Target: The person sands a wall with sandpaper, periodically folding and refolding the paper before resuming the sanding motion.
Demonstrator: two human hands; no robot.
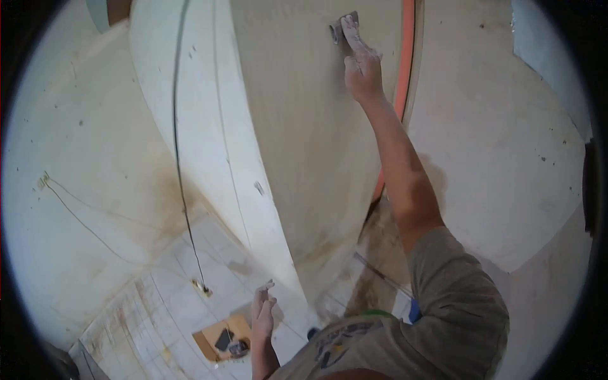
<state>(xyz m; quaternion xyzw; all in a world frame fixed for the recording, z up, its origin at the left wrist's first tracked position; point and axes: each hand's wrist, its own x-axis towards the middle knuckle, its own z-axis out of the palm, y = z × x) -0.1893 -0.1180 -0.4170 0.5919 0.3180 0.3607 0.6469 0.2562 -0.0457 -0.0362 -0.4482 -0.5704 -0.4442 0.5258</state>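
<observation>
My right hand [362, 66] is raised at the upper middle, with its fingers pressing a small grey sheet or pad [335, 30] against the beige wall panel [304, 114]. Pale dust coats its fingers. Lower down, my left hand [263, 310] hangs in front of the tiled floor, dusty too, its fingers partly spread and nothing seen in it. Beside the panel on its left is a white wall face [202, 95]; an orange strip [405, 57] runs along its right side.
A dark cable [175, 120] hangs down to the floor at left. On the tiles lies a piece of cardboard [204, 341] with dark items on it. A blue object [415, 311] is by my right side. Thin wires [85, 225] cross the left wall.
</observation>
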